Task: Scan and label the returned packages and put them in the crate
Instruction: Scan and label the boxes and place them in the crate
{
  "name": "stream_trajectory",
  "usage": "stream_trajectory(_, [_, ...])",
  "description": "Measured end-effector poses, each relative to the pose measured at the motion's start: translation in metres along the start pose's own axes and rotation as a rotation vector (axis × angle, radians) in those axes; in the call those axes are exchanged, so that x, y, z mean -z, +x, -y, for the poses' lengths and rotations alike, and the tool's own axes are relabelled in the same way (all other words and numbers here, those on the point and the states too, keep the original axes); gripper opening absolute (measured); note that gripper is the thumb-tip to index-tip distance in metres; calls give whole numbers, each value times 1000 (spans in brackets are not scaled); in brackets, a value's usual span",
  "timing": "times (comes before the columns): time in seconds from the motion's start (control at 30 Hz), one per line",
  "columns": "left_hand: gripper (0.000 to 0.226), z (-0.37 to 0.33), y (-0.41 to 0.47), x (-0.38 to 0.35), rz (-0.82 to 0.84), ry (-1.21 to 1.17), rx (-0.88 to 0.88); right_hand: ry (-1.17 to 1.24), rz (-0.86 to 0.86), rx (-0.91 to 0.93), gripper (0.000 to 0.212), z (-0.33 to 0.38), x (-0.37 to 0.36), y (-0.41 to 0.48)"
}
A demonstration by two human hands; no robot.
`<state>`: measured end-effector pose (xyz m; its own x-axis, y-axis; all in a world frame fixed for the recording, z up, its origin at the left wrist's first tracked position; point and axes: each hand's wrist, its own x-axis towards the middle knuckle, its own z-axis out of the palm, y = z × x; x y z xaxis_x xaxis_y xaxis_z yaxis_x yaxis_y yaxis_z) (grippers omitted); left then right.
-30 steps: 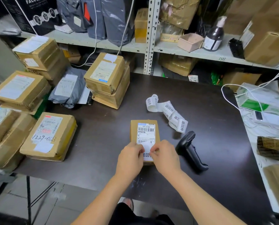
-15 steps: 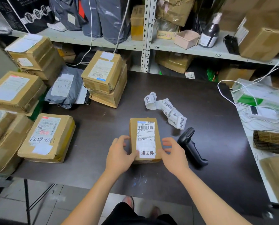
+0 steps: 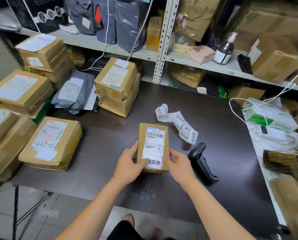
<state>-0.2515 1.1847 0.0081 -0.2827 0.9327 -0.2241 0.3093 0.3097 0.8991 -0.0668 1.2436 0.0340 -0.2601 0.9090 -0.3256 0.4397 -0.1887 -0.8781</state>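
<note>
Box w/ white sticker is at the middle of the desk. I see both hands hold it: L hand fingers pinch its left side, R hand fingers pinch its right side. Black scanner lies just right of it on the desk.

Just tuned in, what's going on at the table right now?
A person grips a small package by its sides with the left hand and right hand at the dark table. A white return sticker already sits on its near end. The black scanner lies to its right, untouched, the sticker strip behind it. More parcels wait at left; no crate is in view.
</note>
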Motion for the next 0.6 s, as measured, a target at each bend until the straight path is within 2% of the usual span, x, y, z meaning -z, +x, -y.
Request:
stream_trajectory(0.3, [71, -8, -67, 31, -208, -36, 36, 27, 167, 165, 22, 27, -24, -23])
stream_trajectory(0.6, [62, 23, -223, 71, -620, -77, 185, -49, 555, 322, 21, 38, -113, -95])
